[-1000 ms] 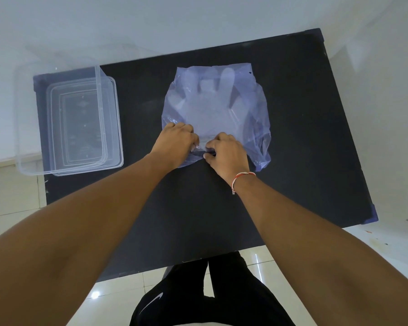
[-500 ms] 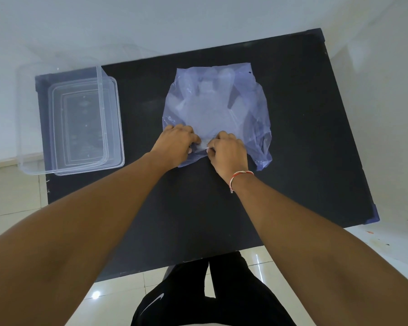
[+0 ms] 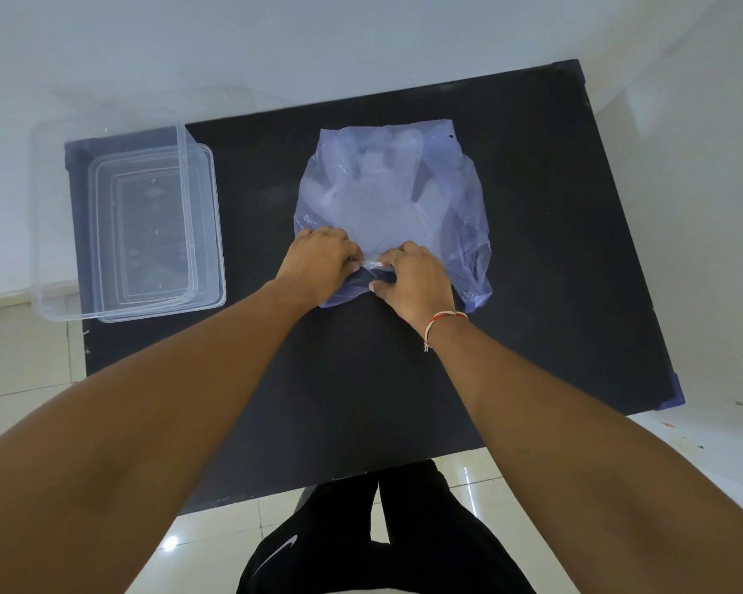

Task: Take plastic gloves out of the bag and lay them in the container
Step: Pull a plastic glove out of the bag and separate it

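A bluish see-through plastic bag (image 3: pixel 442 207) lies flat in the middle of the black table (image 3: pixel 361 379). Pale plastic gloves (image 3: pixel 374 195) show through it, fingers pointing away from me. My left hand (image 3: pixel 318 263) and my right hand (image 3: pixel 412 280) pinch the bag's near edge side by side, fingers curled on the plastic. A clear rectangular container (image 3: pixel 129 225) stands at the table's left end with nothing visible inside.
The table's near edge sits just above my legs. A white wall runs behind the table and close to its right side. Glossy floor tiles lie to the left and below.
The gloves inside the bag have shifted and bunched slightly. Both hands stay on the bag's near edge with only small finger movements.
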